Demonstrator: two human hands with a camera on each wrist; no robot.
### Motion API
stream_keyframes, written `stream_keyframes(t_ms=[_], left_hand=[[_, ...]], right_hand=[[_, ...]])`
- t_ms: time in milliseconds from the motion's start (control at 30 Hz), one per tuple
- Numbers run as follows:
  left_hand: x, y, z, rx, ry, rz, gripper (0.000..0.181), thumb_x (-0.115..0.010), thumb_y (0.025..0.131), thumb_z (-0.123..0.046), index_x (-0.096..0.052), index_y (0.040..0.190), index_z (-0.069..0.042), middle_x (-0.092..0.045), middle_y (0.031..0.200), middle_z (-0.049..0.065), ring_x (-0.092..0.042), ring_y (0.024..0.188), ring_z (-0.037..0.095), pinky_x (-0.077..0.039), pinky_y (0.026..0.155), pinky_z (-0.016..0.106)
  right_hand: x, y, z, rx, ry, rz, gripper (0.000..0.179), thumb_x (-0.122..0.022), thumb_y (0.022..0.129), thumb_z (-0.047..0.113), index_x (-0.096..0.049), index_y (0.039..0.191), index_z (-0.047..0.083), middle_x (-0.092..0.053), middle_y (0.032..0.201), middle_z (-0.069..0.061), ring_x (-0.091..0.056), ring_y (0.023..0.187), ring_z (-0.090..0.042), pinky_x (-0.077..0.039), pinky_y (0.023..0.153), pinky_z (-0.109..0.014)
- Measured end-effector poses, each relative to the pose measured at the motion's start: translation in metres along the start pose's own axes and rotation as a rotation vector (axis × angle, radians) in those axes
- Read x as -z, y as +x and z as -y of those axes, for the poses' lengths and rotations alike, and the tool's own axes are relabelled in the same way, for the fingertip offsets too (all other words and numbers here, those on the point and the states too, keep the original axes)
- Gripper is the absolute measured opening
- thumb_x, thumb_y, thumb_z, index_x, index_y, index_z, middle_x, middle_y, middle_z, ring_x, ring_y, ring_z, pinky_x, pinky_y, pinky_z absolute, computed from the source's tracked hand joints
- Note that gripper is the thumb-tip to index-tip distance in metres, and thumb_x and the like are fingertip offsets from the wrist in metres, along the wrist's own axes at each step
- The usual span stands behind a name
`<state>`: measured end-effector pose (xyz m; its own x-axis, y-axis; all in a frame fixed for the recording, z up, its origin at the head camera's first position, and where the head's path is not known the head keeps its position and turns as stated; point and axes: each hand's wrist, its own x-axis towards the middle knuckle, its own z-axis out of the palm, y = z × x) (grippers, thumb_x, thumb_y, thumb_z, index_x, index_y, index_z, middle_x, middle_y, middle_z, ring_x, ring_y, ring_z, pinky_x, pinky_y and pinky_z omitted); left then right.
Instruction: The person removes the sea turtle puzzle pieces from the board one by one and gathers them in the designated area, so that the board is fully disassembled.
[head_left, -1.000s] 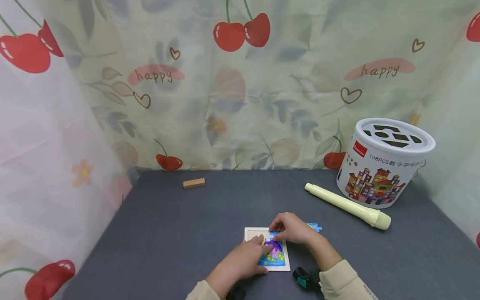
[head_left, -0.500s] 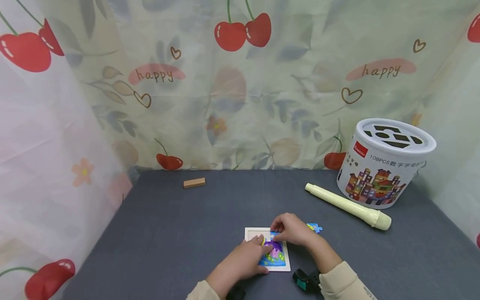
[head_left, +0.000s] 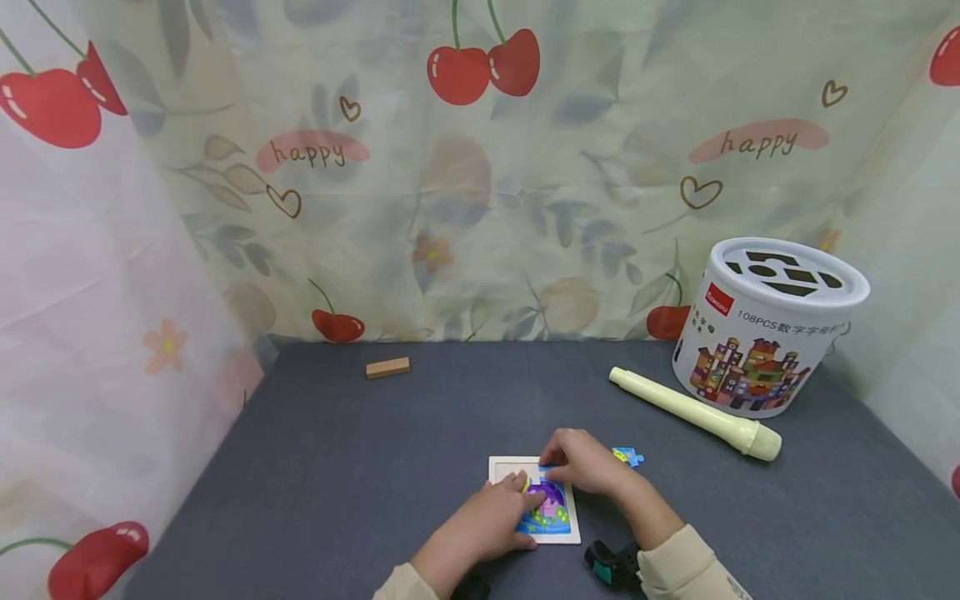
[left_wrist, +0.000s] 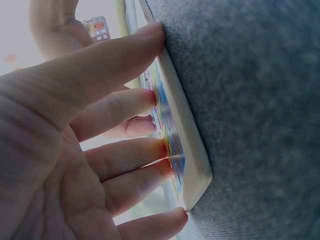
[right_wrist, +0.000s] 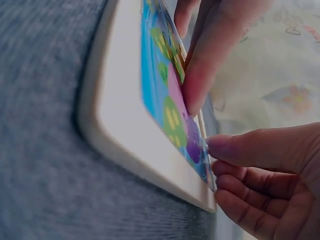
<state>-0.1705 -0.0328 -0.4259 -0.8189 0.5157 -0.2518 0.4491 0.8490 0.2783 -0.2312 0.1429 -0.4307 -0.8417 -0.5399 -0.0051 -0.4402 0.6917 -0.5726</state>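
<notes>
A small jigsaw puzzle (head_left: 551, 523), with a purple, pink and green picture on blue, lies in a pale tray frame (head_left: 517, 461) near the front of the table. My left hand (head_left: 491, 518) rests over its left side, fingers fairly straight with their tips on the pieces. In the left wrist view the thumb touches the frame's edge (left_wrist: 187, 135). At the upper right of the frame, my right hand (head_left: 583, 460) pinches a blue puzzle piece (head_left: 546, 472) between thumb and curled fingers. The upper left of the tray shows bare board. Beyond the right hand lies a loose puzzle piece (head_left: 628, 456).
A pale yellow toy microphone (head_left: 697, 410) lies at the right, before a white block bucket (head_left: 765, 333). One wooden block (head_left: 387, 367) is at the back left. A black wrist strap (head_left: 611, 562) sits by the right sleeve. Printed curtains (head_left: 480, 208) enclose the table.
Both hands stay nearly in place over the puzzle. The right hand shifts very slightly, uncovering a bit more of the loose piece.
</notes>
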Motion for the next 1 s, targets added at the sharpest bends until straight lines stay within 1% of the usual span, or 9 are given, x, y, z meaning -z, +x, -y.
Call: stream_keyframes(t_ms=[167,300,433,533,667,800,1000], left_hand=[[0.000,-0.001,0.000,-0.013,0.000,-0.009,0.056,-0.073,0.078,-0.038,-0.056,0.130,-0.026,-0.046,0.143,0.008,-0.041,0.134,0.025,-0.038,0.103,0.052],[0.000,-0.002,0.000,-0.022,0.005,-0.017,0.057,-0.073,0.078,-0.037,-0.056,0.131,-0.026,-0.046,0.143,0.009,-0.041,0.134,0.025,-0.038,0.103,0.052],[0.000,-0.002,0.000,-0.014,-0.003,-0.010,0.057,-0.073,0.078,-0.037,-0.055,0.131,-0.027,-0.045,0.143,0.008,-0.040,0.135,0.025,-0.037,0.104,0.052],[0.000,-0.003,0.000,-0.022,0.006,-0.023,0.057,-0.073,0.078,-0.037,-0.056,0.130,-0.026,-0.046,0.143,0.009,-0.041,0.134,0.025,-0.038,0.103,0.051],[-0.001,-0.004,0.000,-0.031,0.017,-0.044,0.056,-0.074,0.077,-0.036,-0.056,0.130,-0.025,-0.047,0.141,0.010,-0.042,0.133,0.025,-0.039,0.103,0.051],[0.000,-0.003,0.000,-0.025,0.010,-0.041,0.056,-0.074,0.078,-0.036,-0.056,0.130,-0.025,-0.047,0.142,0.010,-0.042,0.133,0.026,-0.038,0.103,0.052],[0.000,-0.003,-0.001,-0.020,0.007,-0.031,0.056,-0.073,0.078,-0.036,-0.056,0.130,-0.025,-0.046,0.142,0.010,-0.041,0.133,0.026,-0.038,0.103,0.052]], right_hand=[[-0.005,0.002,-0.003,-0.010,0.016,-0.038,0.007,-0.071,0.078,0.005,-0.068,0.084,0.005,-0.060,0.079,-0.001,-0.052,0.071,-0.010,-0.045,0.064,-0.022],[-0.005,0.003,-0.005,-0.022,0.044,-0.050,0.006,-0.070,0.078,0.004,-0.067,0.083,0.006,-0.058,0.075,0.000,-0.050,0.069,-0.009,-0.043,0.061,-0.021],[-0.002,0.002,-0.006,-0.040,0.102,-0.031,0.007,-0.068,0.080,0.002,-0.069,0.086,0.004,-0.060,0.075,0.000,-0.049,0.068,-0.009,-0.042,0.059,-0.020],[0.000,0.001,-0.010,-0.032,0.145,-0.021,0.010,-0.067,0.080,0.000,-0.069,0.089,0.003,-0.063,0.077,-0.001,-0.050,0.068,-0.008,-0.043,0.060,-0.020],[0.003,0.000,-0.017,0.002,0.198,-0.007,0.011,-0.069,0.078,0.001,-0.070,0.089,0.001,-0.064,0.076,-0.003,-0.052,0.067,-0.005,-0.045,0.059,-0.019],[0.006,-0.001,-0.021,0.021,0.268,0.033,0.014,-0.071,0.078,0.005,-0.070,0.091,-0.001,-0.065,0.077,-0.005,-0.052,0.065,-0.003,-0.046,0.059,-0.018],[0.007,-0.002,-0.025,0.022,0.348,0.089,0.020,-0.070,0.080,0.007,-0.068,0.098,-0.003,-0.067,0.082,-0.007,-0.056,0.069,-0.004,-0.049,0.063,-0.019]])
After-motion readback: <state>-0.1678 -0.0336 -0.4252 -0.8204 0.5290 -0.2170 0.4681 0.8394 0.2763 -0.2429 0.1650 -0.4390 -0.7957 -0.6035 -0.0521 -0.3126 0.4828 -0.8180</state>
